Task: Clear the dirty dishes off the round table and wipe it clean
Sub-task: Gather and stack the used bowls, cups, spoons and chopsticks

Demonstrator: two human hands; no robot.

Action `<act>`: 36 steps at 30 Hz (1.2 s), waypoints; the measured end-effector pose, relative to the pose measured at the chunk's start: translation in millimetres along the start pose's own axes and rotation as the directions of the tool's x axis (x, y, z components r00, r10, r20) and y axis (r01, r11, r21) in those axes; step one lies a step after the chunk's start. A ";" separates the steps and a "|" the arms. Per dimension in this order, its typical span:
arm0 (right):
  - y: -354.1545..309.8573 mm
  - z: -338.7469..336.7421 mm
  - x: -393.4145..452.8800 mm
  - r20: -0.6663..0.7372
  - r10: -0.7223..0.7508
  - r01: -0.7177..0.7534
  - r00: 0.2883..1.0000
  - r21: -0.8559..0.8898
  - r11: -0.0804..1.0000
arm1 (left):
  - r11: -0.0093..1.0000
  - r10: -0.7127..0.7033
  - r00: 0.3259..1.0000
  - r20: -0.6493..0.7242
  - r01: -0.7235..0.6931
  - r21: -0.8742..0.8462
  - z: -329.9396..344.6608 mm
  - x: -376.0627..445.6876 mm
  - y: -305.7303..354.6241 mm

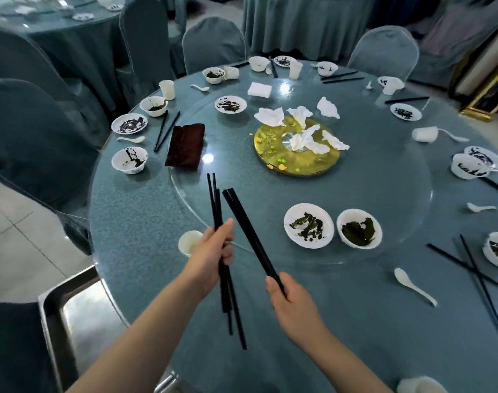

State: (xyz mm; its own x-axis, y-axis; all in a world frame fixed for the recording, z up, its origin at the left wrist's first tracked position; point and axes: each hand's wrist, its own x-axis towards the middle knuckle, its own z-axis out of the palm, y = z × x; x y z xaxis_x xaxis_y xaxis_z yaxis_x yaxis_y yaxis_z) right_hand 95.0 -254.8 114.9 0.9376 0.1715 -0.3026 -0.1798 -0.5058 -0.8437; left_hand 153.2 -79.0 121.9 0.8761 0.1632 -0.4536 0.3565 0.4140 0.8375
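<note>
My left hand (pixel 214 248) grips a bundle of black chopsticks (pixel 217 211) above the near edge of the round teal table (pixel 146 222). A second pair of black chopsticks (pixel 248 231), angled toward the first bundle, is held in my right hand (pixel 289 293). Dirty white bowls and plates ring the table, two of them (pixel 308 225) (pixel 359 228) just ahead on the glass turntable (pixel 384 177). A dark red cloth (pixel 185 144) lies on the turntable's left. Crumpled white napkins (pixel 301 131) litter a yellow centre disc (pixel 296 161).
A steel cart tray (pixel 72 313) stands at the table's near left. Covered chairs (pixel 38 137) surround the table. White spoons (pixel 413 285), cups (pixel 189 241) and more chopsticks (pixel 474 276) lie near the rim. Another set table (pixel 58 26) is at the far left.
</note>
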 end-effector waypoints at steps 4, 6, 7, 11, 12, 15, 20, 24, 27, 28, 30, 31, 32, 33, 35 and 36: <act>11.3 -20.3 -17.9 0.010 -0.013 0.015 1.000 -0.141 0.990 | 0.998 -0.055 0.998 0.020 0.056 -0.035 53.1 -25.8 -32.5; 18.7 -31.3 -27.6 0.010 0.006 -0.004 1.000 -0.201 0.980 | 0.995 -0.097 0.995 -0.026 0.097 -0.014 73.9 -33.9 -45.6; 22.4 -36.5 -32.2 0.005 0.011 -0.010 1.000 -0.229 0.973 | 0.994 -0.110 0.993 -0.039 0.110 -0.012 82.1 -36.7 -51.3; 39.7 -58.9 -44.9 0.003 -0.002 0.003 1.000 -0.353 0.935 | 0.989 -0.126 0.990 -0.056 0.129 0.067 106.4 -46.8 -69.1; 45.8 -65.5 -47.0 0.008 -0.008 0.010 1.000 -0.367 0.930 | 0.987 -0.143 0.988 -0.050 0.146 0.064 112.2 -49.0 -72.3; 67.3 -84.8 -52.0 0.041 -0.019 0.031 0.999 -0.313 0.949 | 0.978 -0.209 0.977 0.043 0.208 0.021 127.1 -53.4 -81.8; 97.7 -109.6 -57.2 0.090 -0.001 0.017 0.996 -0.179 0.984 | 0.972 -0.230 0.969 0.086 0.232 -0.022 151.1 -56.8 -96.1; 116.0 -120.3 -65.3 0.112 0.209 -0.226 0.972 0.182 0.957 | 0.946 -0.167 0.985 0.043 0.173 -0.275 173.7 -52.6 -96.6; 118.4 -126.5 -74.0 0.099 0.387 -0.360 0.917 0.622 0.696 | 0.922 -0.090 0.996 0.004 0.085 -0.379 189.4 -51.7 -88.7; 117.0 -129.0 -75.7 0.090 0.444 -0.360 0.892 0.737 0.572 | 0.912 -0.068 0.998 -0.015 0.056 -0.407 194.7 -52.2 -86.2; 113.7 -134.3 -76.7 0.096 0.539 -0.333 0.837 0.871 0.361 | 0.899 -0.007 0.999 -0.048 -0.014 -0.437 204.2 -56.1 -82.6; 113.3 -137.2 -76.8 0.109 0.568 -0.322 0.816 0.902 0.289 | 0.900 0.022 0.998 -0.059 -0.046 -0.434 208.9 -59.0 -82.5; 113.1 -139.9 -76.7 0.122 0.594 -0.314 0.796 0.921 0.232 | 0.904 0.045 0.997 -0.065 -0.068 -0.423 213.6 -62.4 -83.9; 112.1 -142.9 -76.3 0.123 0.614 -0.302 0.780 0.933 0.197 | 0.910 0.058 0.996 -0.067 -0.080 -0.407 218.5 -66.6 -86.8; 112.0 -148.1 -73.7 0.093 0.648 -0.258 0.756 0.952 0.165 | 0.919 0.048 0.997 -0.057 -0.067 -0.388 228.5 -77.1 -96.6; 111.7 -151.6 -73.4 0.073 0.649 -0.232 0.757 0.959 0.163 | 0.921 0.029 0.999 -0.045 -0.044 -0.387 234.4 -83.0 -103.4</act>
State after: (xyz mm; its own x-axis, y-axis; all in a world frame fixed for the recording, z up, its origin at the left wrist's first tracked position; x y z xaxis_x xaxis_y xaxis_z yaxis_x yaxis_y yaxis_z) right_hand 51.3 -452.1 110.1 0.5713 -0.1373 -0.8092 -0.5320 0.6887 -0.4925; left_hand 119.7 -345.2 144.3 0.8707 0.2150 -0.4424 0.1642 0.7207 0.6735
